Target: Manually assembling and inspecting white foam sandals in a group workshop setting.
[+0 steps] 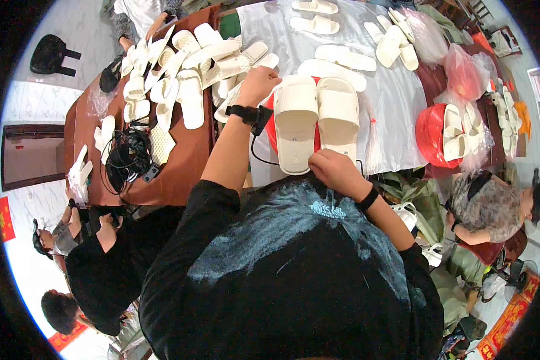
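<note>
A pair of cream slide slippers lies side by side in front of me, the left slipper and the right slipper, heels toward me. Under them shows a red round thing. My right hand is curled at the heels, its fingertips closed at the inner heel edge of the left slipper and overlapping the right one. Beyond the left slipper's outer side, my left hand has its fingers bent. It is close to the loose slippers, and what its fingers hold, if anything, is hidden.
Many cream slippers are heaped on the brown-covered table at left, beside tangled black cables. More slippers lie on the grey sheet. A red round stand holds another pair at right. Other people work on both sides.
</note>
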Motion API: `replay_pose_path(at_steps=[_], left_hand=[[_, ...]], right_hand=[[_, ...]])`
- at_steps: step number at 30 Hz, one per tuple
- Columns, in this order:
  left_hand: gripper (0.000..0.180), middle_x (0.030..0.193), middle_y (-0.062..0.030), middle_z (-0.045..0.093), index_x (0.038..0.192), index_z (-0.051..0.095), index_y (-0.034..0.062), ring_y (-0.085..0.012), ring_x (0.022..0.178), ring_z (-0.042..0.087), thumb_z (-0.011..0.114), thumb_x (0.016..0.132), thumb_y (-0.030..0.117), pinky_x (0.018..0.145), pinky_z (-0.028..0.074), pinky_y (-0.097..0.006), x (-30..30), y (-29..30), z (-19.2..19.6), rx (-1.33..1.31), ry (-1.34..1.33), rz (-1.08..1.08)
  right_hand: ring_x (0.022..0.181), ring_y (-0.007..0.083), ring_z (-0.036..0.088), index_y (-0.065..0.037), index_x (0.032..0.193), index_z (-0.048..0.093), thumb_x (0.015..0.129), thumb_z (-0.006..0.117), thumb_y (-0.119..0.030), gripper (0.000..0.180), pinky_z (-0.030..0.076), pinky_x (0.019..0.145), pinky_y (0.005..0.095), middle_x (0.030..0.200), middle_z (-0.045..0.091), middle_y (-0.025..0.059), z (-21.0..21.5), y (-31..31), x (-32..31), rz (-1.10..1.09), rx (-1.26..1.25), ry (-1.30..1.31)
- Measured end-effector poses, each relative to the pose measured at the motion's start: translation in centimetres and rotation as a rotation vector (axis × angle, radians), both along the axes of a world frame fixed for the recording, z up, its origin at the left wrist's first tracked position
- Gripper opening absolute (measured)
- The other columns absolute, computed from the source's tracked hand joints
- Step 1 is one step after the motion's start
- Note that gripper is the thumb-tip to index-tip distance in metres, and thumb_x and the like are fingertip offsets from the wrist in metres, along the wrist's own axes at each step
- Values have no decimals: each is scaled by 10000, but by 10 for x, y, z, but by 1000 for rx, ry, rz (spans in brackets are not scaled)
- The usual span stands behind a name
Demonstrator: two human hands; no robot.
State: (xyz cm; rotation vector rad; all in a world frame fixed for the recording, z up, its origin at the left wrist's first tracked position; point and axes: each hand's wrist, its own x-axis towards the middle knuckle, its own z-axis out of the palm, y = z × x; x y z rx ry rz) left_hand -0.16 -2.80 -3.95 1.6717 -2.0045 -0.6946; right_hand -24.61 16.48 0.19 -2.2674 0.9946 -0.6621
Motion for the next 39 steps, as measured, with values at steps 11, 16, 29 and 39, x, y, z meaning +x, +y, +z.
replay_pose_path(at_steps=[11, 16, 29, 39], left_hand=[[217, 805, -167, 690, 852, 722, 27, -306, 769, 674, 707, 751, 218, 725, 523, -382, 31, 20, -9, 29, 31, 157], [233, 795, -166, 691, 854, 724, 20, -292, 749, 679, 712, 742, 224, 708, 526, -373, 36, 22, -12, 59, 68, 155], [341, 843, -175, 692, 888, 723, 37, -331, 808, 670, 713, 723, 334, 764, 527, -392, -8, -14, 3, 93, -2, 22], [206, 834, -127, 697, 787, 730, 101, -289, 813, 672, 770, 640, 239, 758, 534, -371, -52, -52, -15, 79, -148, -218]], right_hand=[[807, 360, 598, -56, 896, 580, 868, 572, -134, 83, 489, 675, 450, 847, 618, 160, -20, -30, -30, -386, 1, 89], [843, 358, 593, -46, 890, 572, 860, 577, -131, 91, 486, 714, 444, 867, 620, 160, -27, -39, -26, -400, -68, 31], [839, 345, 599, -53, 924, 547, 861, 567, -125, 98, 489, 699, 442, 865, 612, 143, -29, -47, -20, -352, -102, 136], [837, 340, 602, -56, 944, 551, 854, 549, -119, 110, 499, 695, 443, 884, 613, 139, -37, -45, -24, -339, -105, 168]])
